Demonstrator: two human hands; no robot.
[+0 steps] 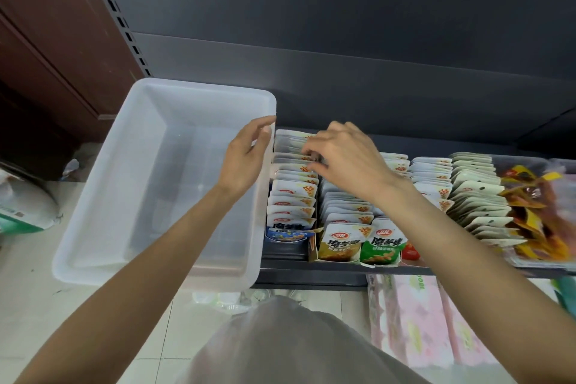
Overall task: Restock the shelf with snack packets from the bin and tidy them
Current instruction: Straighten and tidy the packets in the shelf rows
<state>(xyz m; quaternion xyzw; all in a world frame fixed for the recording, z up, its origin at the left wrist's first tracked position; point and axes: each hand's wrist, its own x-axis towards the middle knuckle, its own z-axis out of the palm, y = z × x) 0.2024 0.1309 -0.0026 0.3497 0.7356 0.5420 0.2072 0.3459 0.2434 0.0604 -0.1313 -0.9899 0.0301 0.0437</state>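
White foil snack packets (293,193) are standing in tight rows on the dark metal shelf (311,268). The right hand (339,156) is reaching over the leftmost row, fingertips curled down onto packet tops; whether it is pinching one, cannot tell. The left hand (246,156), fingers relaxed and slightly spread, is hovering by the translucent white plastic bin (103,221) beside the rows.

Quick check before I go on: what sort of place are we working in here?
Most likely a small shop or convenience store. A dark metal shelf carries rows of snack packets standing face-out, its slotted upright is retail racking, and a clear restocking bin sits alongside.
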